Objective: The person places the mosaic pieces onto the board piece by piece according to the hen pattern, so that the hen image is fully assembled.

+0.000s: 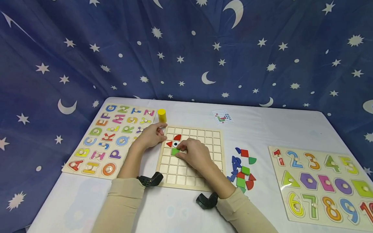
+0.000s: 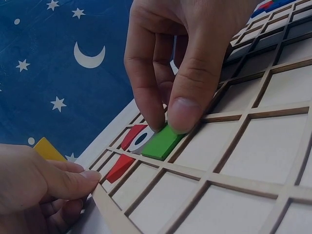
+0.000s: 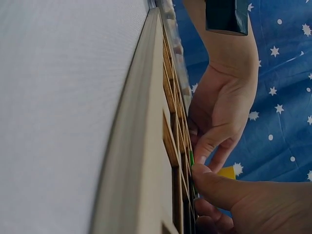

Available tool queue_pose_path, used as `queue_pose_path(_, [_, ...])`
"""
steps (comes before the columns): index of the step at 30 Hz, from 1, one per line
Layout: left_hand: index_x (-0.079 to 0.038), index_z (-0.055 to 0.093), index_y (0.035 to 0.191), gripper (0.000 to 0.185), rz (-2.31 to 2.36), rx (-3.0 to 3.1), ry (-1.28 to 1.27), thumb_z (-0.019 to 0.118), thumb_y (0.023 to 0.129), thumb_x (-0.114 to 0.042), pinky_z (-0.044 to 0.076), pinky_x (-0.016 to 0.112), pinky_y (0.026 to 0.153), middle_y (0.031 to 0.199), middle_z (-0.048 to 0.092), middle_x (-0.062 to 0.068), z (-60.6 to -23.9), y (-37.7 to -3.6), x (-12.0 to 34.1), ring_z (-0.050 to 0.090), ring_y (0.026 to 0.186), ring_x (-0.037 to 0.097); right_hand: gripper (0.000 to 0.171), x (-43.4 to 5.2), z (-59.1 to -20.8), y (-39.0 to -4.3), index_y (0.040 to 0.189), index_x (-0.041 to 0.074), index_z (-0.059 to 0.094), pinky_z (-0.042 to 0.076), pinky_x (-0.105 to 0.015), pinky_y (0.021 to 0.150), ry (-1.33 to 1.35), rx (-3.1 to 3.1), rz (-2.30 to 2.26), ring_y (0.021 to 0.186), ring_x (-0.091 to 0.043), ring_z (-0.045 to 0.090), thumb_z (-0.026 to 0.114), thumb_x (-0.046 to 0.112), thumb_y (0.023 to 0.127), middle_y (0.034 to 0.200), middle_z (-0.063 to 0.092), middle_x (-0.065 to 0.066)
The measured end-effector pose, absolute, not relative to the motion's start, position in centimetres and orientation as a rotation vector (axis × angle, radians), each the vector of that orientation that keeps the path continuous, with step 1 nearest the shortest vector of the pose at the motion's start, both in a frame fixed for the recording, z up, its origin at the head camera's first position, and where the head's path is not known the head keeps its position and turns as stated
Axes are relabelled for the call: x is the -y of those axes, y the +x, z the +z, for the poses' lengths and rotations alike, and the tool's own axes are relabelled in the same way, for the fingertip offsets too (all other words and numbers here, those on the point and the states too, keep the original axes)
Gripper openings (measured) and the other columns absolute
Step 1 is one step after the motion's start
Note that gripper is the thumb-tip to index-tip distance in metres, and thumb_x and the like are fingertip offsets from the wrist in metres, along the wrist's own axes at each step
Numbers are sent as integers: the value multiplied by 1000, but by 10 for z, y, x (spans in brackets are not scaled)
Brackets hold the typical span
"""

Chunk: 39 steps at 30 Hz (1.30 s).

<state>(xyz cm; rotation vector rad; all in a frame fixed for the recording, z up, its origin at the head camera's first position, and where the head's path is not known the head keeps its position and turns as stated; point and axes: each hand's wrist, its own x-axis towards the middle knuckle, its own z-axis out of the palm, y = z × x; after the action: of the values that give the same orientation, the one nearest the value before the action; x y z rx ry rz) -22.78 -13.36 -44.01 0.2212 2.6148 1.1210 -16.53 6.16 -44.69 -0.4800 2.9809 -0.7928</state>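
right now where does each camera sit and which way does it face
Head: above the table, looking down at the grid board; both forearms and hands show.
Left wrist: low at the board's edge; left hand, right hand pinching the green tile.
Right wrist: along the board's edge; both hands.
All three share the green tile.
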Motion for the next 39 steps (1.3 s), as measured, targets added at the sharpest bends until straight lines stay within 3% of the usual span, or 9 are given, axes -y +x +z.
queue_pose_path(18, [-9, 48, 137, 53, 1135, -2607, 195, 66, 87, -11, 38, 28, 69, 88, 53, 4, -438, -228, 135, 47, 75, 16, 22, -77, -426, -170, 95, 21, 73, 44, -25, 59, -436, -2951, -854, 69, -6, 55, 76, 36, 79, 79, 64, 9])
queue_pose_path(30, [-9, 49, 136, 53, 1142, -2615, 198, 67, 86, -11, 38, 27, 67, 89, 53, 4, -442, -228, 132, 47, 74, 16, 30, -139, -380, -176, 110, 15, 69, 46, -29, 64, -374, -2920, -1015, 76, -16, 58, 70, 33, 86, 93, 68, 0])
queue_pose_path(39, [-7, 49, 136, 54, 1147, -2611, 188, 67, 86, -10, 38, 27, 67, 89, 52, 4, -441, -226, 132, 46, 75, 16, 35, -182, -355, -174, 116, 18, 66, 48, -30, 67, -246, -2983, -1031, 88, -21, 60, 65, 39, 88, 101, 67, -5])
